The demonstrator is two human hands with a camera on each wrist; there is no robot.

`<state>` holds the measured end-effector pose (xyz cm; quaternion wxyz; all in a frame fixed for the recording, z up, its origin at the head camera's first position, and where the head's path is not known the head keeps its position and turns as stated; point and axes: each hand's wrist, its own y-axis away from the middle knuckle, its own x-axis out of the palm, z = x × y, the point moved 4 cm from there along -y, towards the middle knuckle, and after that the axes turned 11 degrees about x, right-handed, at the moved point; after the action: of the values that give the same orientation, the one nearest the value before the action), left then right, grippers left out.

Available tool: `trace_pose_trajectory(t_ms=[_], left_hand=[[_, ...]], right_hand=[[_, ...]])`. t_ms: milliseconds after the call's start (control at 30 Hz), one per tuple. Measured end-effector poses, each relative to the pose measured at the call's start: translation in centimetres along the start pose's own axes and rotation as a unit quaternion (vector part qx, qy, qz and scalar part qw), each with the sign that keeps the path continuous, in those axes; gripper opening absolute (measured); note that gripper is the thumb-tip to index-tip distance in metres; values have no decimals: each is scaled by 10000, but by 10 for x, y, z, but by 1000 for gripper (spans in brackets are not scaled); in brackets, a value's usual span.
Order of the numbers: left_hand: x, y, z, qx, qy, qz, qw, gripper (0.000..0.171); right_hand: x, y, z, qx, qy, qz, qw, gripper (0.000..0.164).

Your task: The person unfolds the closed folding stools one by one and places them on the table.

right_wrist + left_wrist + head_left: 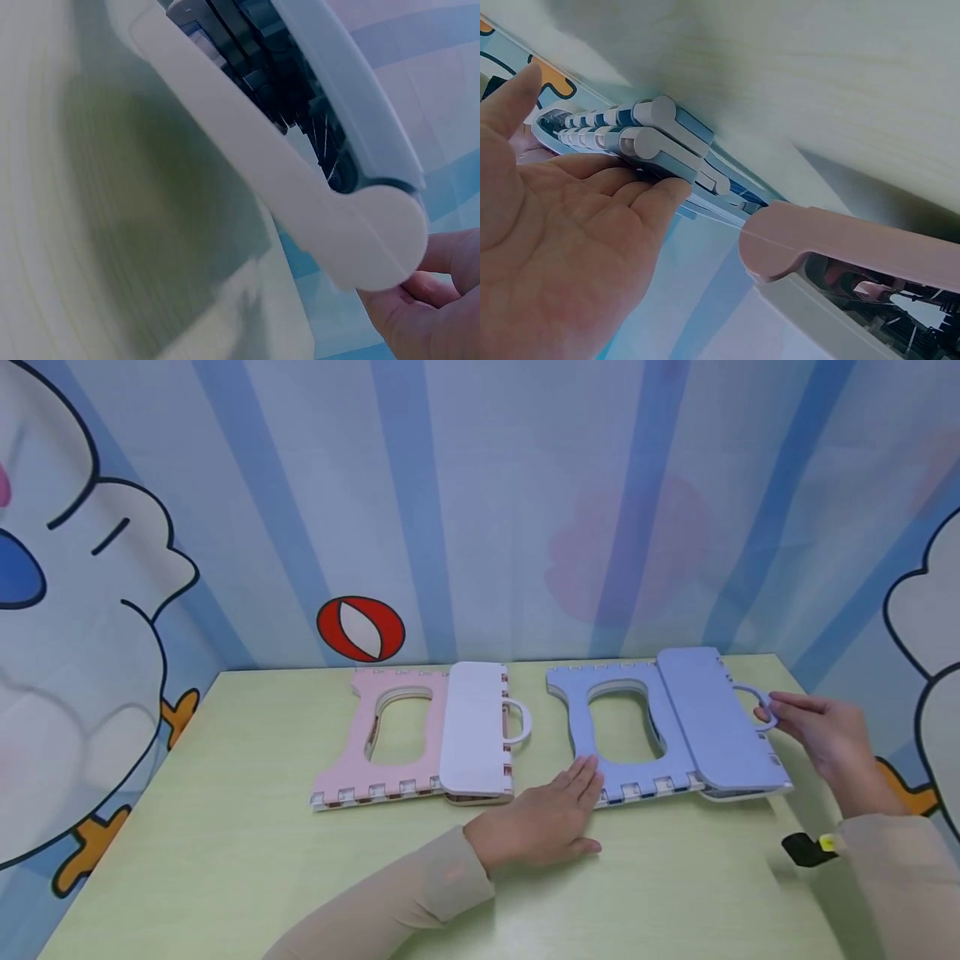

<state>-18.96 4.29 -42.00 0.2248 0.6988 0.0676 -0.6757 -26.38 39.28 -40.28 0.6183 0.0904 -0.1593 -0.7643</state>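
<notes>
Striped blue cloth (495, 510) backs a pale green table (225, 827); a blue folding stool (697, 718) lies on its right half, near but apart from a pink-and-white folding stool (474, 731); the left hand (547, 818), fingers straight and together, touches the blue stool's near left corner; the right hand (832, 739) pinches that stool's loop handle (751, 691) between thumb and fingers.

Tabletop (225, 860): pale yellow-green, faint streaky grain, stretching left of pink folding stool (382, 775) and in front of it. Pink stool lies folded, white panel (474, 727) and pale loop handle (527, 720) at right end. Blue folding stool (637, 772), also folded, right of pink stool, apart from it; blue panel (708, 718) at end farther from pink stool. Whether whole underside touches tabletop unclear.
</notes>
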Motion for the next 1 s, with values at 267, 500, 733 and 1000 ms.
trace_pose_trajectory(t_ms=[267,500,733,1000], left_hand=[[1,0,1,-64,140,-37,9999,80],[1,1,2,-65,196,-48,9998,81],[1,1,2,-83,275,-85,9996,82],[0,2,2,-105,424,-132,9990,83]], right_hand=[[4,5,12,-93,123,-113,9998,27],[9,13,23,-186,419,-239,9987,22],[11,20,33,-349,1109,-403,9924,15],[12,21,41,-461,1903,-709,9781,22]])
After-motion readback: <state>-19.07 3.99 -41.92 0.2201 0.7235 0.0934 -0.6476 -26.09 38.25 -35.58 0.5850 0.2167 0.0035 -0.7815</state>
